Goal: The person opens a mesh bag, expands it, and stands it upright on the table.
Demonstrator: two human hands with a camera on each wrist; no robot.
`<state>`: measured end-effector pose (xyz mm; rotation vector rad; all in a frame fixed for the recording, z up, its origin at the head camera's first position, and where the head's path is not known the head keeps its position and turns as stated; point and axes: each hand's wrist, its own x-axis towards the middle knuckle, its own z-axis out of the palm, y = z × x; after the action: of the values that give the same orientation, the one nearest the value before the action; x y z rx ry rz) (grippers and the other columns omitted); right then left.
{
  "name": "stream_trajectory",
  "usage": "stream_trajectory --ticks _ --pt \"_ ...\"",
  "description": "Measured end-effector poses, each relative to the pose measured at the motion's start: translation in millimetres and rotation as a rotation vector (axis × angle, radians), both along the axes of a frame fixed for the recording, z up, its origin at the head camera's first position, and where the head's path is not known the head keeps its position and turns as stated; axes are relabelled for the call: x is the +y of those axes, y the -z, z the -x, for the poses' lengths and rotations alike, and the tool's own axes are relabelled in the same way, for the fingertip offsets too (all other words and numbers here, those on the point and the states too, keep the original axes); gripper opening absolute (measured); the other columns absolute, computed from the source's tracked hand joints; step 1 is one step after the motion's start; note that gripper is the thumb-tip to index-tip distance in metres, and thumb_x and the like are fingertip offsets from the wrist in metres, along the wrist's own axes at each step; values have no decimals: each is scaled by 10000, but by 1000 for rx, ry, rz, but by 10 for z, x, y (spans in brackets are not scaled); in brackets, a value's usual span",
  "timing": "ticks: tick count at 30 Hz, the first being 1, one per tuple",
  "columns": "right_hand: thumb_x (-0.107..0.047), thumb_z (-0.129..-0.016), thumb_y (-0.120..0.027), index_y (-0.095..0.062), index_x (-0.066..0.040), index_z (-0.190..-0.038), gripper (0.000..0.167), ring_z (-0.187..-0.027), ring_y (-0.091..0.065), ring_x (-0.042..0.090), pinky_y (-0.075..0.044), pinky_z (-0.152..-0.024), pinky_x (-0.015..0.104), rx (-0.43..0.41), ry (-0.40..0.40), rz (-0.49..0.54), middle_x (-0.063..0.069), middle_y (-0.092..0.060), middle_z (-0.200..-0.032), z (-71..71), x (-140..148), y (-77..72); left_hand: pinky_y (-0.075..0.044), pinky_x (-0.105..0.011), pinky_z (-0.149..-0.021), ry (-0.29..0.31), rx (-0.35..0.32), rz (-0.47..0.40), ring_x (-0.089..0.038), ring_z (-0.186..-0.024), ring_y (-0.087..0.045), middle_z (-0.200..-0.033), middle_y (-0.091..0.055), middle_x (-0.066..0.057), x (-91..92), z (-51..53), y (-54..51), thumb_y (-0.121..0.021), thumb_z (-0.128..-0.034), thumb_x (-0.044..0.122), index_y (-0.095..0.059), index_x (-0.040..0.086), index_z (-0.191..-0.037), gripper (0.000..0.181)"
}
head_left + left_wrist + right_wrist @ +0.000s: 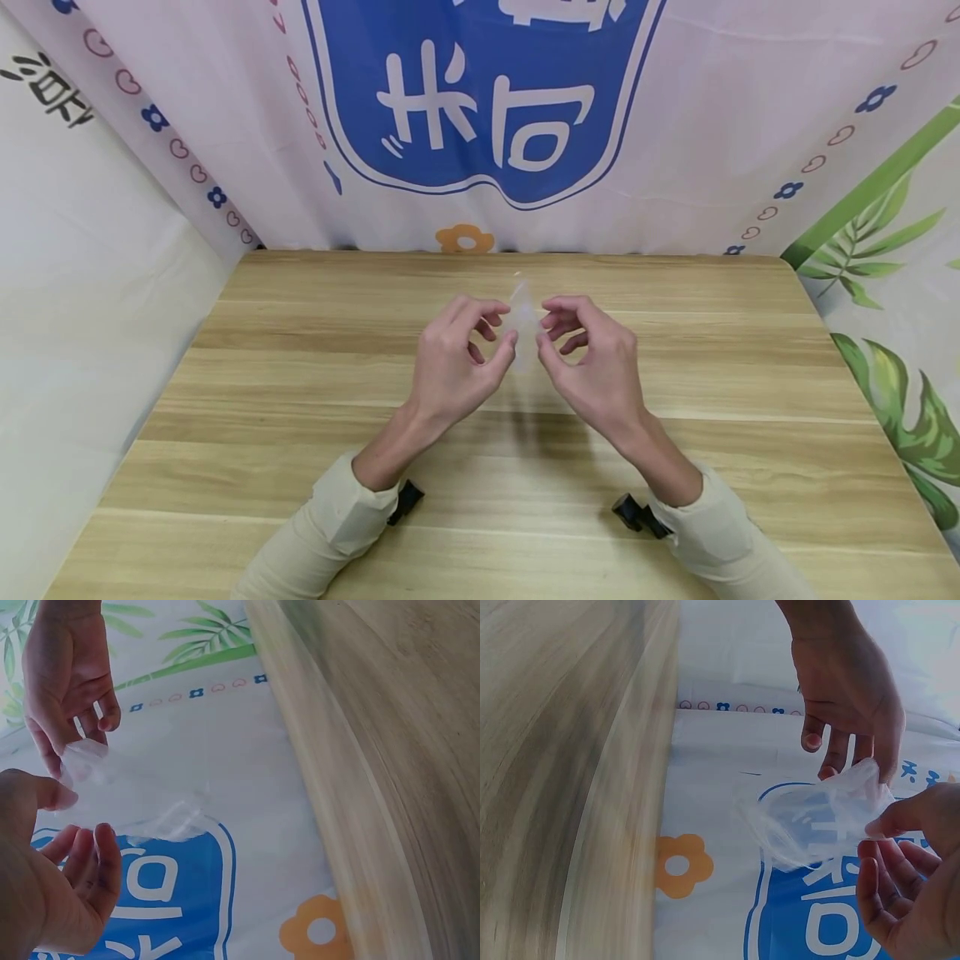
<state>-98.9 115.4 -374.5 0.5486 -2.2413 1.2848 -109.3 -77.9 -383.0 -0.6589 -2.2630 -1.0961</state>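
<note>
1. The printed backdrop (697,150) hangs behind the far table edge, closing off that side.
2. The wooden table (285,375) lies below, its bare grain making something see-through hard to pick out.
3. The left hand (453,346) pinches 1 side of the plastic between thumb and fingers, its palm arched, probably to keep the sheet uncrumpled.
4. The right hand (600,358) pinches the opposite side likewise, perhaps for an even pull.
5. The clear plastic film (810,825), maybe a bag, hangs between the 2 hands above the tabletop, its free end pointing away.
</note>
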Motion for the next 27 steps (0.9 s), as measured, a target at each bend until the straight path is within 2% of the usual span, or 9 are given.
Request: stream_trajectory --ticks 5,11,15,22,27 --pt "14 -918 -786 -717 17 -1161 253 -817 -775 212 -657 -617 345 -21 3 7 116 -800 -962 1 3 1 -574 -221 -538 18 -9 -17 -198 -749 -724 -912 -745 -111 1 -2 -8 -762 -944 15 -752 11 -1074 130" --pt "8 -909 -816 -729 12 -1134 241 -785 -800 219 -641 -621 254 -59 31 13 118 -822 -925 -9 2 -2 -573 -222 -543 16 -21 -20 -184 -721 -718 -869 -758 -103 -1 2 -12 -772 -947 9 -752 12 -1068 122" --pt "3 -878 -854 -736 13 -1090 242 -730 -785 201 -630 -602 224 -35 38 19 111 -817 -869 -22 -13 4 -569 -229 -540 2 -16 -16 -179 -687 -704 -826 -733 -99 -1 -1 -19 -796 -925 2 -750 9 -1049 133" --pt "80 -850 -810 -741 24 -1057 225 -669 -734 178 -629 -569 267 32 45 19 105 -763 -793 -19 -17 23 -566 -217 -545 -4 -7 -16 -172 -679 -682 -793 -675 -90 2 -16 -34 -771 -888 -63 -753 3 -1047 173" --pt "76 -863 -800 -737 33 -1071 221 -699 -736 188 -637 -577 297 35 38 10 108 -753 -810 -4 -11 18 -562 -211 -533 2 0 -21 -185 -721 -668 -843 -664 -100 2 -11 -32 -813 -897 20 -756 13 -1049 162"
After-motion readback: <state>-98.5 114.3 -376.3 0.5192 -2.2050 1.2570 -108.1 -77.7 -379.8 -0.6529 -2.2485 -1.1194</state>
